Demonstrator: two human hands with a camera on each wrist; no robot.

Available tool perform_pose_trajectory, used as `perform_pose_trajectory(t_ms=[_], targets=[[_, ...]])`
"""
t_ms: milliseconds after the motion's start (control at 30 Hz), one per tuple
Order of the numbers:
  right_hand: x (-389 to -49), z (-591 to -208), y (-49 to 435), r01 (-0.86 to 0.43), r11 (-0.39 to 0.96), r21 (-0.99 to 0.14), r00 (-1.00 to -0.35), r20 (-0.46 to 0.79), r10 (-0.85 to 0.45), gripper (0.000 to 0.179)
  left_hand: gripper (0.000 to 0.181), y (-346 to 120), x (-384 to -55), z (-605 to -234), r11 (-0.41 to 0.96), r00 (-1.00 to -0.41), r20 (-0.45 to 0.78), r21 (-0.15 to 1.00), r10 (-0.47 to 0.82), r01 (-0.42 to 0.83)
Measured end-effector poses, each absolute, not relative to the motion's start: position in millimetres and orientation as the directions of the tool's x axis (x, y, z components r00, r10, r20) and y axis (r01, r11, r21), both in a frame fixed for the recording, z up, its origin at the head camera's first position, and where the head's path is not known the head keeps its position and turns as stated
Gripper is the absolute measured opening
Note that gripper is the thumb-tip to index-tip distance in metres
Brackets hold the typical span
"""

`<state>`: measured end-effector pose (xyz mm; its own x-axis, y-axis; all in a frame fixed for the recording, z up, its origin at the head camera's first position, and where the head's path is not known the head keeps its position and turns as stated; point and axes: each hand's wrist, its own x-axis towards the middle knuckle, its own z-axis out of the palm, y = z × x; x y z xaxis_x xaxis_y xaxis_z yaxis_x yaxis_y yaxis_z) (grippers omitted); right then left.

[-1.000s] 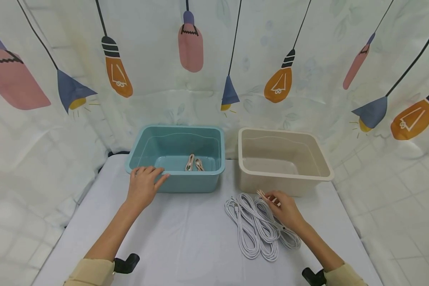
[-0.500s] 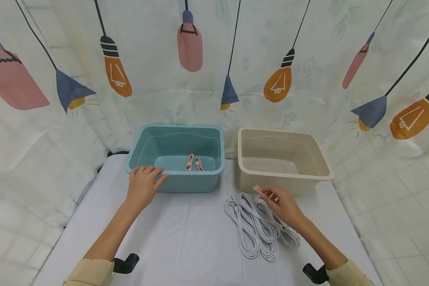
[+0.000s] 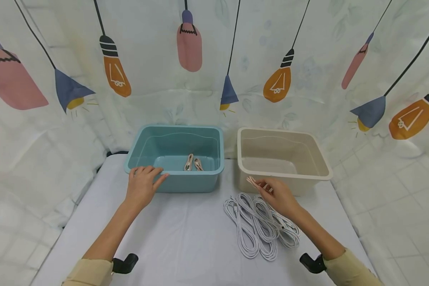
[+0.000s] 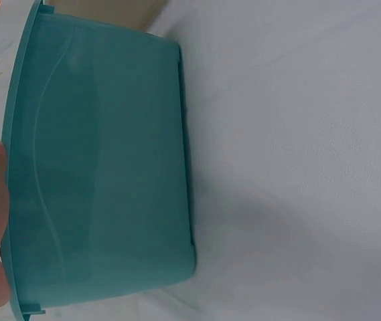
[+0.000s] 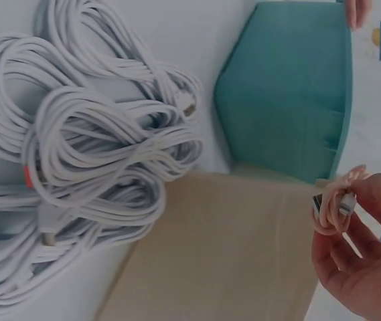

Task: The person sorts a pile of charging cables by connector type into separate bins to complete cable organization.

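Note:
My right hand (image 3: 277, 196) pinches a small coiled pale-pink charging cable (image 3: 252, 182) in front of the beige bin's near wall. The right wrist view shows the cable's plugs (image 5: 344, 202) between thumb and fingers. Below this hand, a pile of coiled white cables (image 3: 257, 228) lies on the table. My left hand (image 3: 142, 186) rests on the near rim of the teal bin (image 3: 189, 182), its thumb spread along the rim. Inside that bin are two small coiled pale cables, one (image 3: 188, 162) beside the other (image 3: 198, 164).
The beige bin (image 3: 282, 174) stands right of the teal one, with a narrow gap between them. Behind both hangs a curtain (image 3: 157, 79) printed with lamps and bulbs. White cloth (image 3: 186, 238) covers the table.
My right hand has lifted the pale-pink cable from beside the white coils, up and to the left. The left hand has stayed on the teal bin's rim.

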<state>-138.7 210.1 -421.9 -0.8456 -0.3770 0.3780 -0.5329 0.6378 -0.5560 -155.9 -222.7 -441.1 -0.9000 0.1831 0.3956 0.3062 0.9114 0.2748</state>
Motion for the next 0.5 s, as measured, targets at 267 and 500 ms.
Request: perform_pose_trajectory(t_ms=[267,500], targets=[[-150,-405,198,-0.55,0.631,-0.548,-0.834,0.393,-0.386,0.013,0.036,-223,-156,-441,0.91,-0.904,0.388,0.282,0.181,0.303],[-163,-390,188,-0.551,0.619,-0.56,-0.834,0.392,-0.388,0.01,0.036,-223,-157,-441,0.91,-0.905,0.385,0.284,0.181,0.303]])
